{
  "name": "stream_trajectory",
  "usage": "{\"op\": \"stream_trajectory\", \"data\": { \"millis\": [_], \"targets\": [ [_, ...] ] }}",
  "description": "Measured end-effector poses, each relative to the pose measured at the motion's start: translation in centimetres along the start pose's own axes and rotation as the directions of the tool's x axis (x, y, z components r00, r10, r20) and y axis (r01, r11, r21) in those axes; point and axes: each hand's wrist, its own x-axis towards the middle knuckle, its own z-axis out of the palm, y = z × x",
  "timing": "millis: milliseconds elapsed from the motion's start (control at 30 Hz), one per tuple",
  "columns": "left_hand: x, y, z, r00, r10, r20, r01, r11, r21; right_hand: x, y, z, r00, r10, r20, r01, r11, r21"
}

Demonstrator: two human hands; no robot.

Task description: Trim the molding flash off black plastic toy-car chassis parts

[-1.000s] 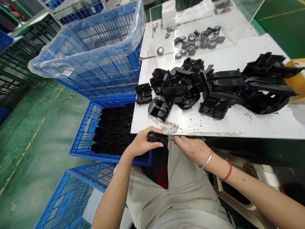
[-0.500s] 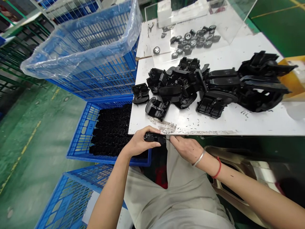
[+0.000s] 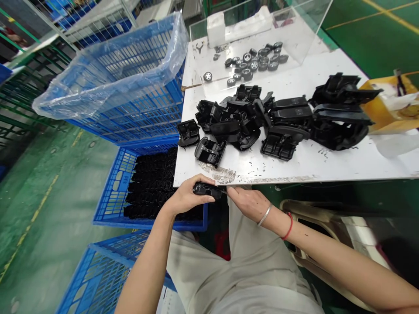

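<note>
My left hand is closed around a black plastic toy car part, thumb on the near side and fingers on the far side, just off the table's front edge. My right hand is closed at the part's right end. From its fingertips a thin metal tool tip reaches the part; the rest of that tool is hidden in the fist. Beyond, on the white table, lie similar black parts with moulded seats: one near the edge, another at the left corner, and a heap behind them.
Small toy wheels lie near a clear acrylic panel. A yellow box stands at the right. To the left are a plastic-lined blue crate and a lower blue crate filled with black parts. Black scraps dot the white tabletop.
The view has shifted slightly, so the table things appear further left. Both hands keep their hold, and the thin tool stays at the part's right end.
</note>
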Motion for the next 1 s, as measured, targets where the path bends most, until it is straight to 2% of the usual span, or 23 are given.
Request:
{"op": "stream_trajectory", "data": {
  "millis": [267,500,567,733,1000],
  "targets": [
    [0.2,0.5,-0.2,0.999,-0.054,-0.002,0.054,0.998,-0.013,0.6,0.4,0.6,0.998,-0.046,-0.041,0.048,0.998,0.049],
    [0.2,0.5,-0.3,0.998,-0.055,0.016,0.055,0.998,0.012,0.7,0.0,0.7,0.997,0.011,-0.081,0.0,0.991,0.131],
    [0.2,0.5,-0.3,0.998,-0.056,0.012,0.056,0.998,0.016,0.1,0.5,0.5,0.997,-0.007,-0.071,0.024,0.972,0.235],
    [0.1,0.4,-0.3,0.999,-0.05,-0.001,0.05,0.998,0.023,-1.5,2.0,0.8,0.988,-0.05,-0.145,0.115,0.867,0.485],
    [0.1,0.3,-0.3,0.997,-0.072,0.001,0.072,0.997,-0.006,-1.1,2.3,1.5,0.987,-0.068,-0.147,0.143,0.787,0.601]
  ]
}}
